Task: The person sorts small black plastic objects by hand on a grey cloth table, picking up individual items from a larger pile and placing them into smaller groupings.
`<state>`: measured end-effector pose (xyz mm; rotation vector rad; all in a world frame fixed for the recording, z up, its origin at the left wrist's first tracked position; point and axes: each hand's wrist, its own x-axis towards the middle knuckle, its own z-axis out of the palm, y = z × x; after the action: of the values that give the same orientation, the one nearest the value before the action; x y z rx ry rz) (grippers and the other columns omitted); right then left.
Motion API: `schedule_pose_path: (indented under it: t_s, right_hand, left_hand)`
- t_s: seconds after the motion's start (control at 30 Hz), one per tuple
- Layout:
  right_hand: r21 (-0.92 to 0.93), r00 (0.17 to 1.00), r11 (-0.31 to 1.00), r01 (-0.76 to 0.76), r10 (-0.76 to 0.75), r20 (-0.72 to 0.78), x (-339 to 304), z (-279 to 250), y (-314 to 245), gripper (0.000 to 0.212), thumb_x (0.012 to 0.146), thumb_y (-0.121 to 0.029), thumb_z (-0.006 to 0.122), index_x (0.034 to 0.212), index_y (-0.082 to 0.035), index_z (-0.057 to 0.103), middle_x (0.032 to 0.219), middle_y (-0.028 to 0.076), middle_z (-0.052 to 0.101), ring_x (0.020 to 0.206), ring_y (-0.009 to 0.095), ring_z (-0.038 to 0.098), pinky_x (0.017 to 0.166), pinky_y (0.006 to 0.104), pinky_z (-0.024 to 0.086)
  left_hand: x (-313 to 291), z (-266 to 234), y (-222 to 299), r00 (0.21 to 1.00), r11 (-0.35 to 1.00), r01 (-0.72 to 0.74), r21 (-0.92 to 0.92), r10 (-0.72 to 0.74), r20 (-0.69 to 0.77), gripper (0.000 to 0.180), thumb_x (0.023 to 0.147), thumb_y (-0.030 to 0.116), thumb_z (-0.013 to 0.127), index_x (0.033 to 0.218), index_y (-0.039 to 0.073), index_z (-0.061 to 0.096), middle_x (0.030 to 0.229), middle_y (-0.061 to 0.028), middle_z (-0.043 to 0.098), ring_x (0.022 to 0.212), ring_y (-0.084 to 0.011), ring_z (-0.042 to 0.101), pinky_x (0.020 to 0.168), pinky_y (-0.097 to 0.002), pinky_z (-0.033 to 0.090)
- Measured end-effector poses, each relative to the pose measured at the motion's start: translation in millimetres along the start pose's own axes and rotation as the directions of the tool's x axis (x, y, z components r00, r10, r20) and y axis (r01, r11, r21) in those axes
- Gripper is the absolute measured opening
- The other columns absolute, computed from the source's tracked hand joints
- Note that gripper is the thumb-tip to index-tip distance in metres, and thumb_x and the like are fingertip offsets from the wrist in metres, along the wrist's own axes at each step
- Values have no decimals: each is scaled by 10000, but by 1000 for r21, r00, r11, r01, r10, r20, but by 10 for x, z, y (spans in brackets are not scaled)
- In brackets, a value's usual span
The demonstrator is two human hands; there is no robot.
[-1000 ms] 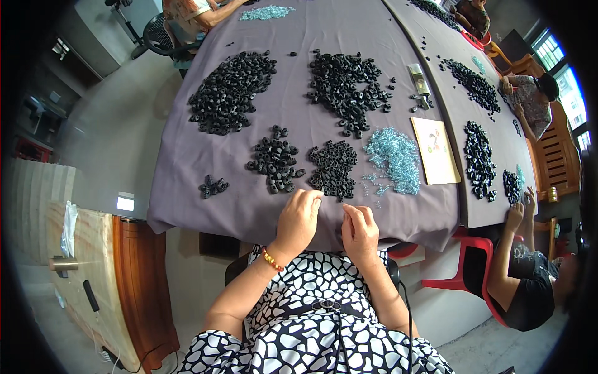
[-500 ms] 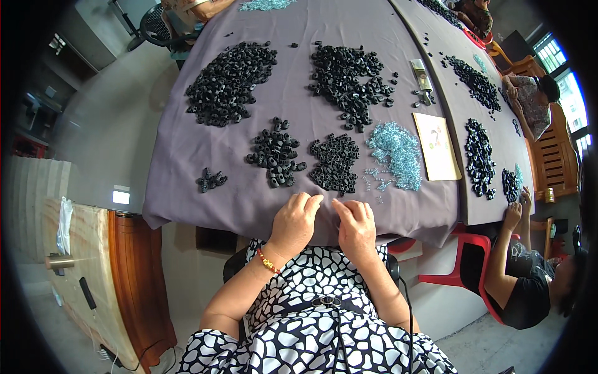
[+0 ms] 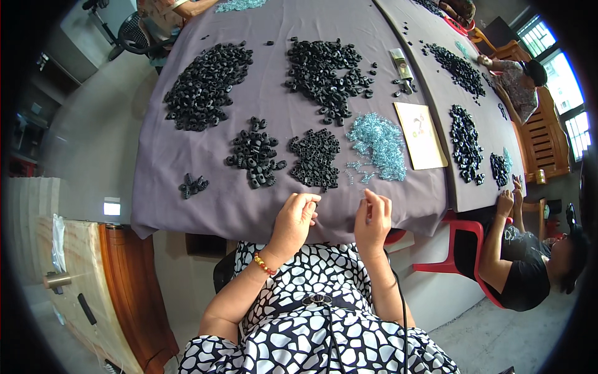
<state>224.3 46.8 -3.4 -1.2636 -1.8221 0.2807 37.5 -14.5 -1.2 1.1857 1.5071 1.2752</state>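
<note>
My left hand is closed in a pinch just below a heap of small black hollow plastic pieces. Something dark and tiny shows at its fingertips, too small to name. To its right, my right hand has its thumb and forefinger brought together at the lower edge of a heap of tiny pale blue pieces, perhaps springs. What those fingers hold, if anything, cannot be made out. Left of the hollow pieces lies a heap of rounded black plastic pieces. A few black ribbed parts sit farther left.
Two larger heaps of black parts lie farther back on the grey-purple cloth. A printed card and a tube are at the right. Other people sit around, one in a red chair.
My right hand has moved right, away from my left, toward the loose pale blue pieces. My left hand stays pinched near the same spot. The whole view has shifted slightly.
</note>
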Motion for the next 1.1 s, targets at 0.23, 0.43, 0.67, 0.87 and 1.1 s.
schedule_pose_path:
  t_s: [0.23, 0.43, 0.67, 0.87, 1.1]
  right_hand:
    - [-242, 998, 970, -25, 39, 51, 51, 1, 95, 199, 940, -53, 676, 1136, -28, 651, 987, 132, 627, 898, 331, 633, 785, 417, 541]
    - [-321, 996, 945, 55, -30, 83, 49, 71, 146, 138, 932, -78, 688, 1050, -40, 627, 955, 133, 612, 909, 327, 612, 787, 434, 516]
    - [-119, 997, 993, 7, 3, 79, 27, 82, -12, 111, 917, 2, 679, 1003, -29, 616, 865, 111, 604, 730, 263, 603, 658, 374, 506]
    - [252, 969, 962, -101, 37, 246, -78, 153, -243, 161, 903, 33, 698, 1039, -42, 659, 911, 72, 606, 684, 161, 601, 620, 286, 505]
    - [445, 926, 878, -175, -6, 376, -186, 235, -366, 150, 948, 22, 666, 1087, -34, 668, 1004, 73, 594, 807, 149, 599, 708, 267, 504]
  left_hand:
    - [-38, -30, -70, 999, 999, -30, -43, 31, 17, 169, 1055, 115, 581, 1182, 18, 637, 1025, -65, 623, 809, -137, 677, 717, -272, 593]
    - [-61, -115, -167, 992, 960, 96, -264, -70, 105, 225, 1022, 93, 651, 1222, -1, 612, 1027, -28, 653, 906, -96, 658, 815, -261, 582]
    - [-63, -143, -147, 994, 967, 45, -252, -19, 107, 230, 1008, 34, 645, 1236, 21, 625, 1053, -37, 659, 937, -108, 672, 846, -265, 587]
    - [-46, -135, -97, 988, 917, 123, -380, -79, 130, 226, 1051, 87, 597, 1257, -1, 627, 1111, -73, 685, 978, -127, 693, 877, -282, 595]
    - [-46, -164, -44, 984, 934, 142, -328, -98, 147, 250, 1061, 167, 599, 1244, 0, 631, 1102, -70, 698, 959, -122, 699, 833, -273, 600]
